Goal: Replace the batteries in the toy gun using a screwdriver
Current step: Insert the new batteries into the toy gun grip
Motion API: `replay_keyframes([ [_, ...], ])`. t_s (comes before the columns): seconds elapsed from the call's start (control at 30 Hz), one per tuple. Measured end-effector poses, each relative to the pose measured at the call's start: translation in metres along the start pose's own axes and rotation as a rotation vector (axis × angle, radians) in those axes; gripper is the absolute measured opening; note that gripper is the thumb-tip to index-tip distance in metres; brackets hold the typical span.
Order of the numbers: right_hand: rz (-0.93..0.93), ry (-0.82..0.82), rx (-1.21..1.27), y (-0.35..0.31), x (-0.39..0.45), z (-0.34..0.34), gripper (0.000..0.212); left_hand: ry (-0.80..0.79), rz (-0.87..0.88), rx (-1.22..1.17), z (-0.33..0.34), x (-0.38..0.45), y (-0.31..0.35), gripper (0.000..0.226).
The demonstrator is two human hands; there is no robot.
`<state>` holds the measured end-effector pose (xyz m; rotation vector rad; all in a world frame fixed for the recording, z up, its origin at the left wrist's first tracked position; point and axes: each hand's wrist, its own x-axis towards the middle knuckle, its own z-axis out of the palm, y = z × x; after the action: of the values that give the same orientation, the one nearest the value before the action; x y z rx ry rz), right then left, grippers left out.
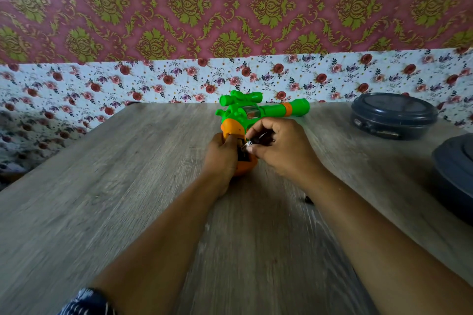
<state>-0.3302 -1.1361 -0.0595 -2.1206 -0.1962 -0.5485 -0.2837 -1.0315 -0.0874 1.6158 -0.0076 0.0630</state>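
On the grey wood-grain table (128, 212), the left hand (221, 158) curls its fingers around the orange grip of the green-and-orange plastic toy gun (256, 112). The right hand (281, 148) pinches a small dark battery (258, 141) at the open grip compartment. The green barrel points right, scope on top.

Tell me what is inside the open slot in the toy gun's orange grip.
The slot in the toy gun looks dark; whether any battery sits inside cannot be told. The right hand holds a dark battery at its opening, and the left hand covers the slot's left side.
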Motion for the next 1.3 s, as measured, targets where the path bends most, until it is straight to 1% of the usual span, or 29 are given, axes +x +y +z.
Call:
replay_keyframes([
  [0.17,-0.020,0.048,0.051,0.002,-0.001,0.006,0.017,-0.011,-0.022,-0.029,-0.001,0.000,0.000,0.017],
  [0.27,-0.143,0.014,-0.110,-0.001,-0.004,0.013,0.015,-0.045,-0.041,-0.063,-0.003,-0.001,0.001,0.021],
  [0.33,-0.170,-0.019,-0.177,-0.004,-0.005,0.015,0.015,-0.076,-0.052,-0.107,-0.005,-0.003,0.003,0.020],
  [0.43,-0.102,-0.094,-0.197,-0.006,-0.002,0.010,0.017,-0.102,-0.032,-0.086,-0.007,-0.003,0.004,0.016],
  [0.53,0.012,-0.198,-0.071,-0.006,-0.001,0.002,0.021,-0.110,-0.030,-0.039,-0.008,-0.003,0.004,0.015],
  [0.6,0.045,-0.220,-0.013,-0.005,-0.001,0.001,0.020,-0.072,-0.060,-0.045,-0.007,-0.001,0.004,0.011],
  [0.7,0.056,-0.216,0.012,-0.004,0.000,0.001,0.018,-0.034,-0.096,-0.074,-0.005,0.001,0.003,0.010],
  [0.83,0.053,-0.213,-0.028,-0.005,0.000,0.001,0.015,-0.044,-0.103,-0.067,-0.005,0.003,0.001,0.020],
  [0.93,0.047,-0.161,-0.061,-0.005,-0.001,0.007,0.012,-0.057,-0.108,-0.103,-0.005,0.004,0.001,0.022],
  [1.07,-0.003,-0.078,-0.135,-0.004,-0.004,0.014,0.022,-0.065,-0.127,-0.138,-0.005,0.003,0.002,0.019],
  [1.17,-0.033,-0.042,-0.172,-0.004,-0.006,0.018,0.017,-0.084,-0.139,-0.171,-0.005,0.002,0.003,0.016],
  [1.3,-0.031,0.003,-0.181,-0.001,-0.007,0.021,0.012,-0.089,-0.122,-0.154,-0.005,0.002,0.002,0.020],
])
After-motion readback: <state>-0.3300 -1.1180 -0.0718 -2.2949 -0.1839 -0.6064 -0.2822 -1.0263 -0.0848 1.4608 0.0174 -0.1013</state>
